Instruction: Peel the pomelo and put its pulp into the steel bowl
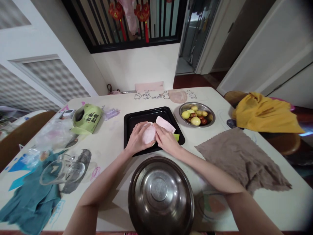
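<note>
Both hands are over a black rectangular tray (pixel 129 119). My left hand (pixel 136 137) curls round the left side of a pale pink, round, flat thing (pixel 148 134); its material I cannot make out. Fingers of my right hand (pixel 166 138) press together at its right edge. A lighter rim shows along its lower side. Beside my right hand lies a pale pink flat piece (pixel 165 124) over the tray, and a small bright green piece (pixel 176 137) peeks out at the tray's right end.
A steel bowl (pixel 160 189) is upside down in front of me. At the right are a steel bowl of fruit (pixel 197 114), a brown cloth (pixel 244 156) and a yellow cloth (pixel 264 112). Leftward are a green bag (pixel 90 117), a glass jug (pixel 63 169) and a teal cloth (pixel 36 199).
</note>
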A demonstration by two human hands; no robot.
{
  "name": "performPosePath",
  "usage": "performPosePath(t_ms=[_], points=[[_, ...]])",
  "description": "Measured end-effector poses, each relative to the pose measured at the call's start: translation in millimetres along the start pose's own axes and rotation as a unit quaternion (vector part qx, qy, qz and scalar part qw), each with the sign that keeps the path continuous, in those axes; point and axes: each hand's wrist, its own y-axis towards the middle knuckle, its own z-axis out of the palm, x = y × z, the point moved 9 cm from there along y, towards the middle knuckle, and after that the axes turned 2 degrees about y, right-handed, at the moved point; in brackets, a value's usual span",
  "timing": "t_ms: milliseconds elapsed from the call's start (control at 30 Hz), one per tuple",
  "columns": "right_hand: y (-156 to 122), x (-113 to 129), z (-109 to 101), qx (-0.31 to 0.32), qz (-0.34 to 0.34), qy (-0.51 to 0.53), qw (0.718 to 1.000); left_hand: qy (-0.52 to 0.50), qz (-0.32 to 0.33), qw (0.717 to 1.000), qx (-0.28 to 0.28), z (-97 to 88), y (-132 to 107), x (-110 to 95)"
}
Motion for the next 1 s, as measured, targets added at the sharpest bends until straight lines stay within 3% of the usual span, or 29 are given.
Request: performPosePath(t_ms=[200, 400, 667, 1000], points=[[0.8, -4.6, -1.9, 0.029, 0.05, -0.002, 0.998, -0.039, 0.047, 0.995, 0.082, -0.5, 7.2, -0.5], [2.4, -4.7, 8.2, 0.075, 0.011, 0.022, 0.997, 0.023, 0.037, 0.991, 0.126, 7.8, 3.6, -8.3], [-1.0, 6.4, 14.0, 0.053, -0.015, 0.005, 0.998, 0.006, 0.097, 0.993, 0.062, 4.2, -1.3, -10.8], [5.1, 12.5, 12.0, 0.042, 0.015, -0.008, 0.999, -0.019, 0.088, 0.996, -0.013, -1.4, -18.8, -0.6]])
